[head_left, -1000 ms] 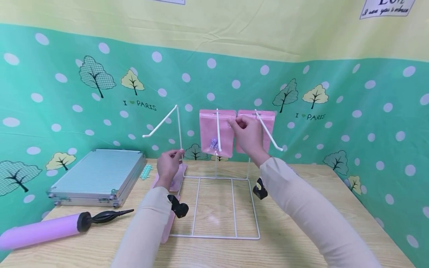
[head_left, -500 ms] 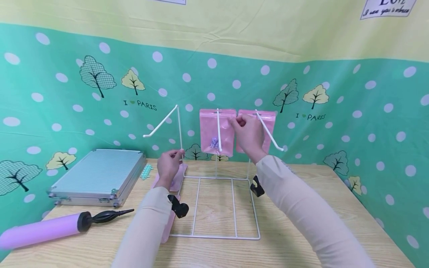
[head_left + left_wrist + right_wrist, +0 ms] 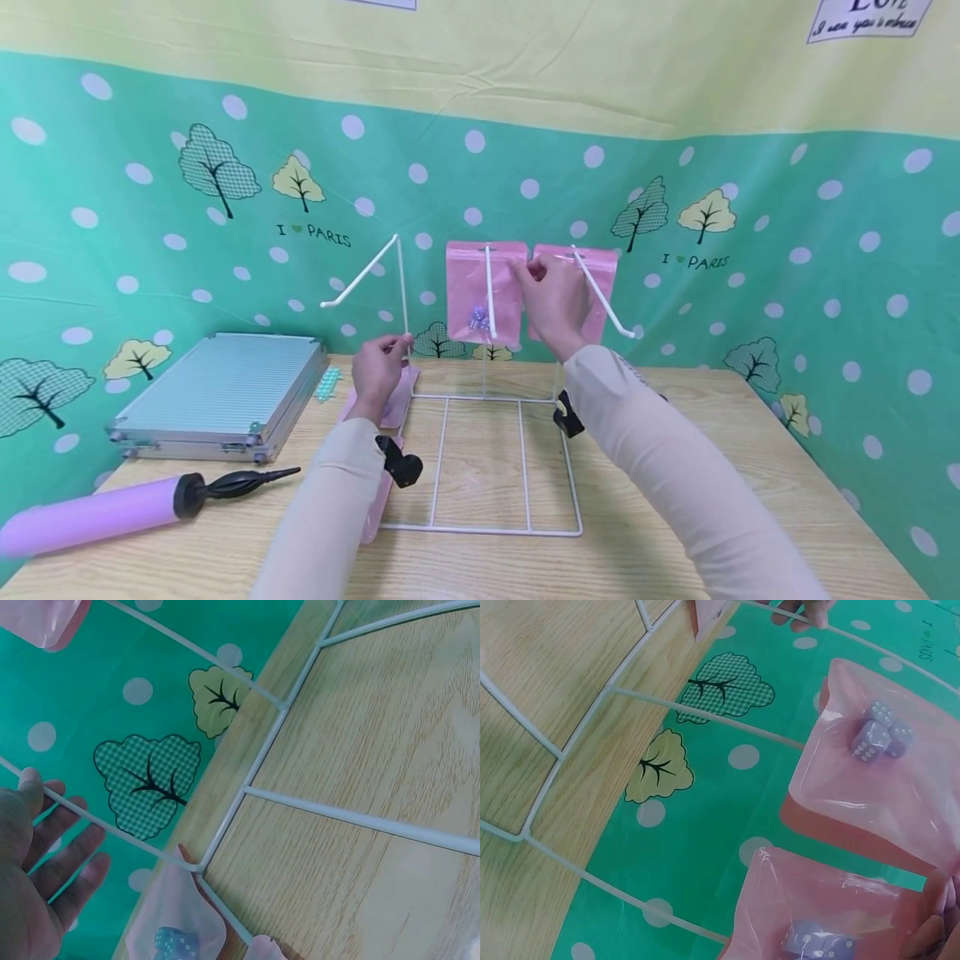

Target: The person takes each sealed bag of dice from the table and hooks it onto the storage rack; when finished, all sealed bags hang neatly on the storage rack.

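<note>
A white wire display rack [image 3: 524, 467] with three hooked arms stands on the table. My left hand [image 3: 378, 371] pinches its left upright between thumb and fingers, also plain in the left wrist view. My right hand [image 3: 557, 298] pinches the right edge of the middle pink zip bag [image 3: 467, 279], which hangs on the middle arm. Purple dice [image 3: 882, 731] show through that bag in the right wrist view. Another pink zip bag [image 3: 600, 317] with dice hangs on the right arm, partly behind my right hand. The left arm [image 3: 360, 273] of the rack carries nothing.
More pink bags [image 3: 378, 508] lie at the rack's left side, partly under my left forearm. A ridged metal case [image 3: 225, 387] and a small teal dotted piece [image 3: 327, 385] stand further left. A purple hand pump [image 3: 97, 517] lies at the front left.
The middle bag has shifted up slightly, and the dice inside have moved. My right wrist and forearm have moved a little to the left. My left hand has stayed put.
</note>
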The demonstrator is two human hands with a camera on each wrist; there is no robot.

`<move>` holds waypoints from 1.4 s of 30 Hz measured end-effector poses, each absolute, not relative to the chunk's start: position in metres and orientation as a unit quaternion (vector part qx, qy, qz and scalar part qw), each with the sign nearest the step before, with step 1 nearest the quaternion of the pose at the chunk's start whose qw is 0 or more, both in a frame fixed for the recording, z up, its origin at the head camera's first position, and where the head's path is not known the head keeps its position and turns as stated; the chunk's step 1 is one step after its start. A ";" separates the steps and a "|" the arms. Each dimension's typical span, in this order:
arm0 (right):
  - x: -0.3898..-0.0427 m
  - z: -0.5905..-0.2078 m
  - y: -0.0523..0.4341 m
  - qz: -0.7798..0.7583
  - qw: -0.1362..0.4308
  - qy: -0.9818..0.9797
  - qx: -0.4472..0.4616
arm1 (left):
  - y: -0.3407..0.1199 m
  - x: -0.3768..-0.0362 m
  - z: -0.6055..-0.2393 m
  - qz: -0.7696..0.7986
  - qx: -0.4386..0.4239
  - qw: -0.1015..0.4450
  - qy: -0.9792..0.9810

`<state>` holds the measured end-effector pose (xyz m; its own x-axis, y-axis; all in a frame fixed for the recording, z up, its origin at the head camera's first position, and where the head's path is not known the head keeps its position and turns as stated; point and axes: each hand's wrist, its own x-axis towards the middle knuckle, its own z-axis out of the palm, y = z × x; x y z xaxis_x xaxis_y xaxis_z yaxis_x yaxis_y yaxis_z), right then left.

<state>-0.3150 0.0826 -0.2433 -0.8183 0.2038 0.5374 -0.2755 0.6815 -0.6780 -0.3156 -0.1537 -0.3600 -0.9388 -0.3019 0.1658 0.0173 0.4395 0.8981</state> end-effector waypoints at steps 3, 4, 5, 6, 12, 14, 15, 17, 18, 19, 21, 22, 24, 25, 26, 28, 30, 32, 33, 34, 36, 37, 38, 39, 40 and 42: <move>-0.314 -0.244 0.083 0.398 0.298 -0.867 0.019 | -0.154 -0.316 -0.360 -0.524 0.084 0.152 -0.834; -0.314 -0.244 0.084 0.400 0.295 -0.868 0.018 | -0.154 -0.316 -0.361 -0.524 0.084 0.151 -0.834; -0.313 -0.245 0.084 0.402 0.291 -0.868 0.019 | -0.154 -0.317 -0.361 -0.524 0.085 0.151 -0.834; -0.313 -0.245 0.085 0.405 0.286 -0.868 0.020 | -0.154 -0.317 -0.361 -0.523 0.085 0.152 -0.834; -0.306 -0.247 0.090 0.418 0.260 -0.870 0.031 | -0.154 -0.318 -0.361 -0.520 0.084 0.160 -0.835; -0.304 -0.247 0.091 0.418 0.252 -0.872 0.034 | -0.154 -0.319 -0.361 -0.521 0.086 0.160 -0.834; -0.302 -0.247 0.092 0.416 0.248 -0.874 0.037 | -0.154 -0.319 -0.361 -0.521 0.087 0.160 -0.834; -0.299 -0.247 0.094 0.414 0.242 -0.876 0.044 | -0.154 -0.320 -0.362 -0.520 0.088 0.158 -0.835; -0.298 -0.247 0.095 0.415 0.238 -0.877 0.048 | -0.154 -0.320 -0.362 -0.519 0.088 0.158 -0.835; -0.296 -0.247 0.096 0.419 0.235 -0.876 0.055 | -0.154 -0.320 -0.361 -0.519 0.087 0.158 -0.836; -0.293 -0.248 0.099 0.426 0.224 -0.873 0.075 | -0.154 -0.319 -0.361 -0.516 0.083 0.157 -0.838; -0.292 -0.248 0.100 0.433 0.219 -0.870 0.087 | -0.153 -0.319 -0.361 -0.515 0.083 0.156 -0.839; -0.289 -0.250 0.104 0.447 0.207 -0.863 0.117 | -0.153 -0.319 -0.361 -0.515 0.082 0.154 -0.839; -0.287 -0.250 0.105 0.453 0.199 -0.859 0.133 | -0.153 -0.319 -0.361 -0.515 0.082 0.153 -0.840; -0.285 -0.251 0.107 0.459 0.190 -0.855 0.148 | -0.153 -0.319 -0.361 -0.515 0.083 0.153 -0.840; -0.282 -0.253 0.111 0.472 0.178 -0.845 0.178 | -0.153 -0.319 -0.361 -0.515 0.084 0.152 -0.840; -0.278 -0.255 0.116 0.480 0.167 -0.836 0.205 | -0.153 -0.318 -0.361 -0.514 0.083 0.153 -0.840; -0.275 -0.256 0.122 0.488 0.154 -0.829 0.226 | -0.154 -0.318 -0.361 -0.514 0.082 0.153 -0.840; -0.273 -0.257 0.126 0.490 0.146 -0.826 0.236 | -0.154 -0.318 -0.361 -0.515 0.081 0.153 -0.840; -0.271 -0.257 0.129 0.492 0.134 -0.825 0.243 | -0.154 -0.318 -0.362 -0.515 0.080 0.152 -0.840; -0.268 -0.258 0.137 0.486 0.110 -0.832 0.245 | -0.154 -0.318 -0.362 -0.517 0.081 0.151 -0.839; -0.266 -0.258 0.141 0.482 0.097 -0.836 0.243 | -0.155 -0.318 -0.363 -0.518 0.081 0.150 -0.838; -0.265 -0.259 0.145 0.477 0.085 -0.841 0.239 | -0.155 -0.318 -0.363 -0.519 0.081 0.150 -0.837; -0.263 -0.260 0.149 0.474 0.073 -0.846 0.234 | -0.155 -0.318 -0.363 -0.520 0.081 0.150 -0.837; -0.261 -0.261 0.153 0.470 0.063 -0.851 0.226 | -0.155 -0.318 -0.364 -0.520 0.081 0.149 -0.837; -0.258 -0.266 0.161 0.461 0.050 -0.860 0.213 | -0.155 -0.318 -0.364 -0.520 0.080 0.149 -0.837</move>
